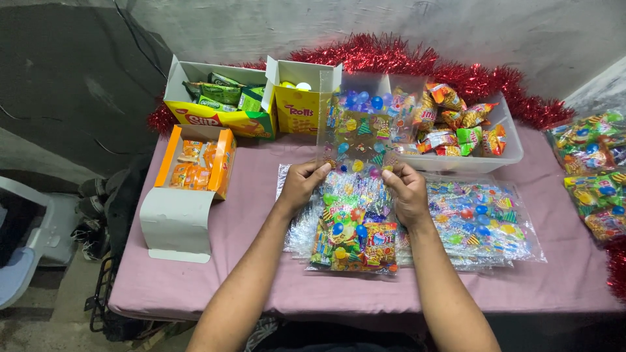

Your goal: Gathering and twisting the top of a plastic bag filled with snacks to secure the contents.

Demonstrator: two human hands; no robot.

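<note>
Both hands pinch the near edge of an upright clear bag (362,124) printed with coloured balloons and small trees: the left hand (301,184) grips its left corner, the right hand (407,193) its right corner, the two apart by the bag's width. The bag stands over the middle of the pink table (248,228).

Just near the hands lies a filled bag (354,238) of snacks and balls, on a stack of empty printed bags (479,225) spreading right. Far left, a yellow-and-green box (218,98) holds green packets; beside it stands a yellow box (301,98) with a red label. Nearer left, an orange box (199,163) of orange packets lies open, its white lid towards the viewer. Behind the held bag, a clear tub (505,140) of mixed snack packets is partly hidden. Filled bags (596,173) at right are cut off by the edge. Red tinsel (404,55) lines the far side.
</note>
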